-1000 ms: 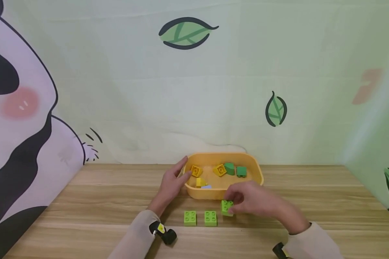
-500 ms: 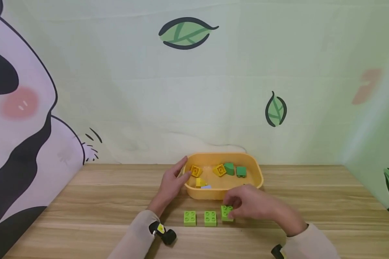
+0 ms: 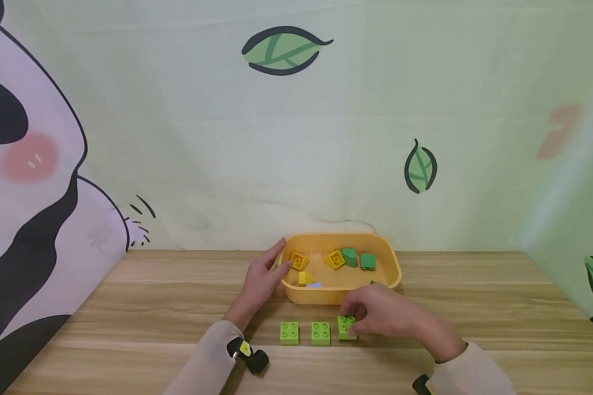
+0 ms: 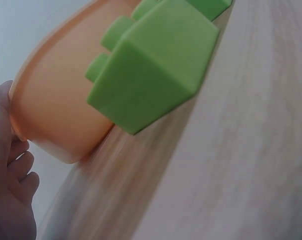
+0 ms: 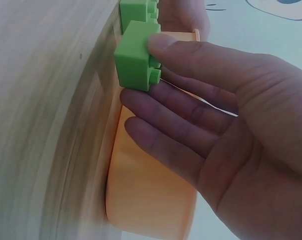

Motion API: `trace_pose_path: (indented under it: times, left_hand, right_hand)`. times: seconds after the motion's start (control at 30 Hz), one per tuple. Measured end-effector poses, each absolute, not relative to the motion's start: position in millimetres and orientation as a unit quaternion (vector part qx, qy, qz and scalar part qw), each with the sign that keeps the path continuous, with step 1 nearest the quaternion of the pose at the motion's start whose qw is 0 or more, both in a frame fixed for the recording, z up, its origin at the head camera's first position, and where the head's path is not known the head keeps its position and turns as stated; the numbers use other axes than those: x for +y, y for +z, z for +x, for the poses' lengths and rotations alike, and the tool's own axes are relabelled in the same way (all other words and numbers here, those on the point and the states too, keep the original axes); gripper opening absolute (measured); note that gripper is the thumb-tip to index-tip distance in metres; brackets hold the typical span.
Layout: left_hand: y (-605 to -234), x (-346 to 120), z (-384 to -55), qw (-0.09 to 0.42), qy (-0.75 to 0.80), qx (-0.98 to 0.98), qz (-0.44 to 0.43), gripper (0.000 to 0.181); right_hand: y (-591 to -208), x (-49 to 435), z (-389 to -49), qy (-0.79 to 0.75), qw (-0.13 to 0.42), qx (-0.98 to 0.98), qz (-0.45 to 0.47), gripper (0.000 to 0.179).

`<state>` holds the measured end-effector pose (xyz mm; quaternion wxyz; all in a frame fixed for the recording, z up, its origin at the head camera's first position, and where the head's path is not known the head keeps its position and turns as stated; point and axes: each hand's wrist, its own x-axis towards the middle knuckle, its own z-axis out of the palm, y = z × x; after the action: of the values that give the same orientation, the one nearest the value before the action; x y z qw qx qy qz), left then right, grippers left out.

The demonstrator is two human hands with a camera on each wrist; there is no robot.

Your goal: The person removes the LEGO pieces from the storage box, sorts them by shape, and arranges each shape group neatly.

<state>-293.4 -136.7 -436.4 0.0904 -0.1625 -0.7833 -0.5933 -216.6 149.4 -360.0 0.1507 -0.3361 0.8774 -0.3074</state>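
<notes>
My right hand [image 3: 382, 311] pinches a lime green toy building brick [image 3: 345, 330] between thumb and fingers, low over the table at the right end of a row. Two matching bricks, the left one [image 3: 289, 333] and the middle one [image 3: 320, 333], sit beside it, studs up. In the right wrist view the thumb [image 5: 165, 45] lies on the held brick's studded side. My left hand [image 3: 261, 282] grips the left end of an orange-yellow tub [image 3: 316, 297], thumb at the rim. Close in the left wrist view stands a green brick [image 4: 146, 75] before the tub.
Inside the tub lie several yellow pieces, such as a yellow brick [image 3: 298, 261], two darker green pieces, one a green block [image 3: 368, 261], and a pale blue piece [image 3: 314, 285]. A printed cloth backdrop [image 3: 202, 137] rises behind the wooden table [image 3: 168, 296].
My right hand has brought its green brick down and toward me, level with the other two. A bit of green has come into view inside the tub's front rim. My left hand stays put.
</notes>
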Motion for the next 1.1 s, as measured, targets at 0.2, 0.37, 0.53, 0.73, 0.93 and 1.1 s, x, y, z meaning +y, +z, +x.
trace_pose_path:
  times: [0.2, 0.37, 0.53, 0.73, 0.93, 1.1]
  left_hand:
    - [-437.4, -136.4, -294.3, 0.088, -0.583, -0.792, -0.158, 0.061]
    - [-436.8, -135.9, -293.9, 0.081, -0.582, -0.795, -0.151, 0.062]
    - [-435.8, -135.8, -292.8, 0.082, -0.583, -0.794, -0.151, 0.062]
    - [-435.0, -136.3, -292.9, 0.081, -0.586, -0.792, -0.153, 0.061]
    - [-435.5, -136.4, -292.8, 0.081, -0.587, -0.791, -0.153, 0.061]
    - [-434.6, -136.2, -291.9, 0.083, -0.586, -0.792, -0.153, 0.061]
  right_hand:
    - [-359.6, 149.4, -215.5, -0.31, 0.16, 0.876, -0.333, 0.02]
    - [-359.0, 149.3, -214.7, -0.309, 0.16, 0.876, -0.333, 0.02]
    - [-359.3, 149.2, -214.2, -0.302, 0.158, 0.879, -0.334, 0.021]
    - [-360.3, 149.6, -213.5, -0.301, 0.161, 0.879, -0.334, 0.022]
    - [-362.3, 149.7, -213.6, -0.3, 0.162, 0.877, -0.338, 0.022]
    - [-362.4, 150.0, -213.2, -0.3, 0.162, 0.877, -0.338, 0.021]
